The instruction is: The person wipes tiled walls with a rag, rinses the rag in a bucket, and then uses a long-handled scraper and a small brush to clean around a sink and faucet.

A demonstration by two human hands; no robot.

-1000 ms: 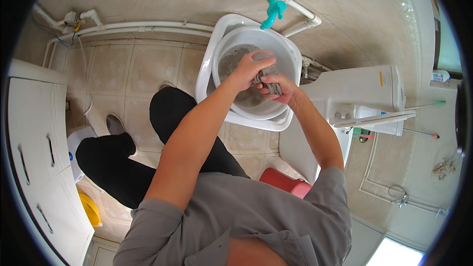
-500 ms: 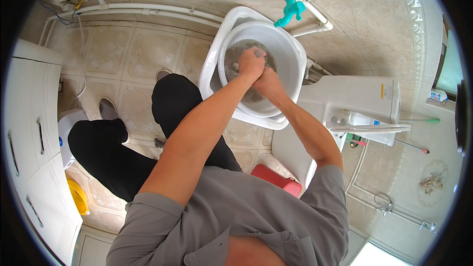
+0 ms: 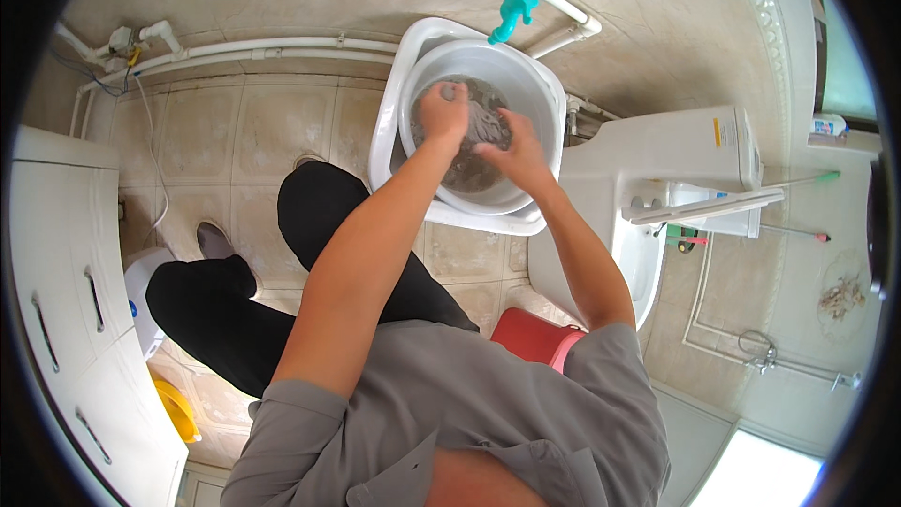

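Note:
Murky water fills part of a white round basin (image 3: 537, 136), which sits inside a larger white tub (image 3: 387, 136). A wet grey cloth (image 3: 481, 124) lies bunched in the water between my hands. My left hand (image 3: 443, 115) is closed, its curled fingers on the cloth's left side, with a bit of grey showing at the fingertips. On the cloth's right side my right hand (image 3: 519, 148) has its thumb and fingers spread apart, at the cloth's edge. Whether its fingertips touch the cloth is hard to see.
A turquoise tap (image 3: 512, 14) juts from the wall above the tub's far rim. To the right stands a white toilet (image 3: 657, 155), with a red bucket (image 3: 532, 333) in front of it. White drawers (image 3: 66, 253) line the left side; a yellow basin (image 3: 175, 410) is on the floor.
My hands, clasped together over the basin before, have come apart. My right hand has opened, and the grey cloth now shows spread between them. The view has shifted slightly.

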